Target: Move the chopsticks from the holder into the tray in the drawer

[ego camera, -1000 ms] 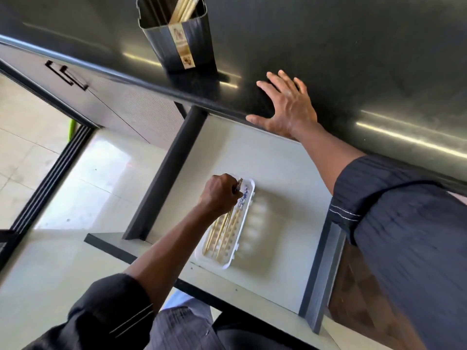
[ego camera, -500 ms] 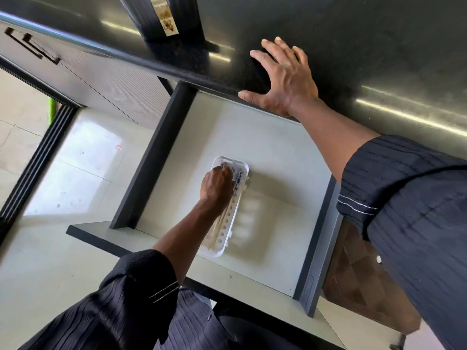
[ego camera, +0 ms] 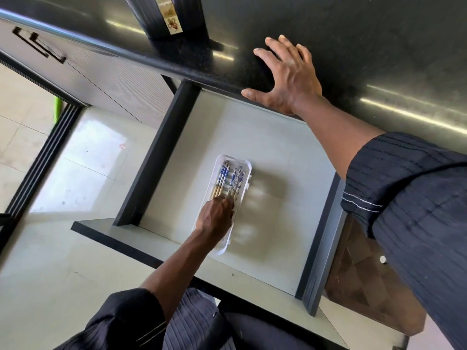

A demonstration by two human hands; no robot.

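A white slotted tray [ego camera: 247, 164] lies in the open drawer [ego camera: 283, 137]. Several chopsticks [ego camera: 229, 178] with blue-and-white patterned tops lie flat in it, tops pointing away from me. My left hand [ego camera: 216, 219] is over the near half of the tray, its fingers curled down onto the chopsticks' plain wooden ends, which it hides. My right hand [ego camera: 288, 79] rests flat on the black countertop [ego camera: 366, 41], fingers spread, thumb at the counter's edge. The dark chopstick holder [ego camera: 174, 16] stands on the counter at the top edge; its opening is out of view.
The drawer has dark side walls [ego camera: 156, 152] and a pale front panel [ego camera: 141, 238]. A closed cabinet with a black handle [ego camera: 38, 45] is to the left, above a glossy tiled floor [ego camera: 75, 160]. A brown wooden surface [ego camera: 366, 274] shows at the lower right.
My left hand lowered the chopsticks into the tray and slid back toward me along them, uncovering their patterned tops. My right hand stayed on the counter.
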